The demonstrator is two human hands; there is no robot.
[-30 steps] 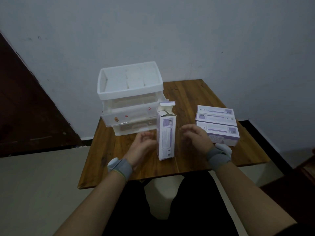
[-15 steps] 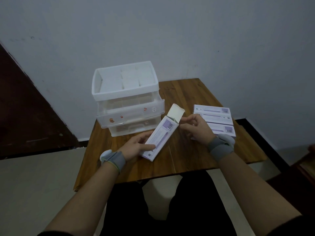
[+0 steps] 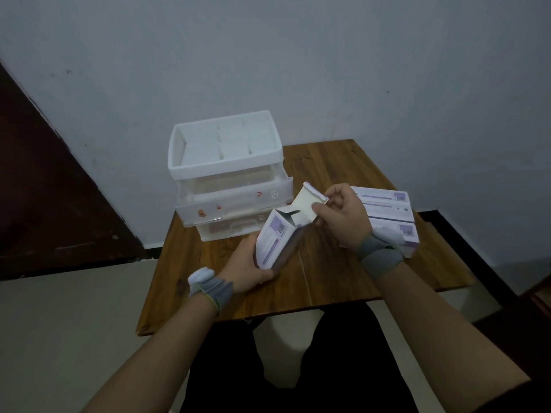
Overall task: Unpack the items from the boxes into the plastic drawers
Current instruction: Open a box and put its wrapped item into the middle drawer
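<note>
I hold a white and purple carton point(image 3: 272, 239) tilted above the wooden table point(image 3: 337, 269). My left hand point(image 3: 247, 268) grips its lower end. The thumb and fingers of my right hand point(image 3: 343, 216) pinch the carton's open top flap point(image 3: 307, 204), bent back toward the drawers. The open end shows a dark gap; I cannot see what is inside. The translucent plastic drawer unit point(image 3: 226, 186) stands at the table's back left, its upper drawer point(image 3: 235, 201) pulled out a little and its top tray holding white packets. More matching cartons point(image 3: 387, 210) are stacked behind my right hand.
The table stands against a pale wall. A dark wooden panel point(image 3: 44, 189) lies to the left and a dark skirting strip runs along the right. Bare wood shows in front of the drawers and between my wrists. Both wrists wear grey bands.
The carton stood upright on the table with both hands apart from it. My left hand then lifted and tilted it, and my right hand took hold of the top flap and folded it back.
</note>
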